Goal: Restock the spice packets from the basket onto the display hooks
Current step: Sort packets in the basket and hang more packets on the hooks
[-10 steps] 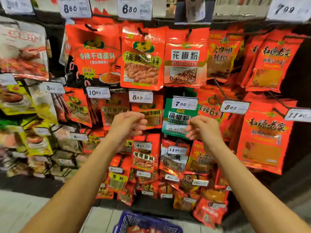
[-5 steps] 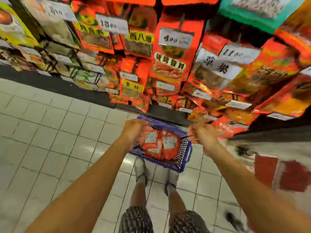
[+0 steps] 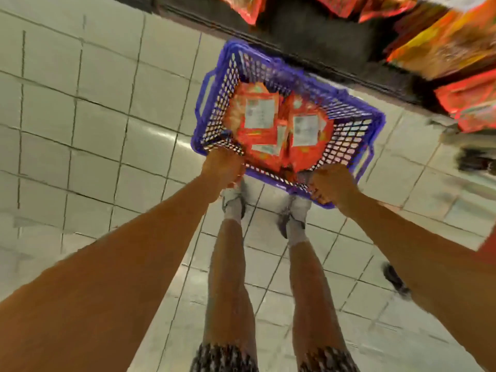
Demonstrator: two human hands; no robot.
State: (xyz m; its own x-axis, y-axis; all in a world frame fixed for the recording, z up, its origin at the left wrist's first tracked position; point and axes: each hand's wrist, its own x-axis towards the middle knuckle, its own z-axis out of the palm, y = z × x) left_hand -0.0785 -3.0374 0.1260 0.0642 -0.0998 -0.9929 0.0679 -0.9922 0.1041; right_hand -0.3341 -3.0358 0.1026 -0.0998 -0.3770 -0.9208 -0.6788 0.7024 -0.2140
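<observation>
The blue basket (image 3: 357, 114) sits on the tiled floor (image 3: 80, 116) in the upper middle of the frame, and the red spice packets (image 3: 279, 124) lie inside it, just above both hands. The left hand (image 3: 221, 167) is at the basket's lower left corner, over the near rim; the right hand (image 3: 334, 183) is at the lower right corner, also over the near rim. Both hands are blurred with their fingers turned away from the camera, so it cannot be told whether they grip the rim, hold a packet, or are loose.

Beneath the basket's near edge the person's shoes (image 3: 233, 197) and bare legs (image 3: 230, 277) stand on the floor. Along the top right of the frame hang more red and orange packets on the display (image 3: 456, 44), above a dark base strip (image 3: 308, 41) just behind the basket. Nothing lies between the hands and the packets.

The packets in the basket are bright red with white label panels facing up, overlapping in a loose pile; their print is too blurred to read. The basket's walls are open lattice, with a handle slot on its left side.
</observation>
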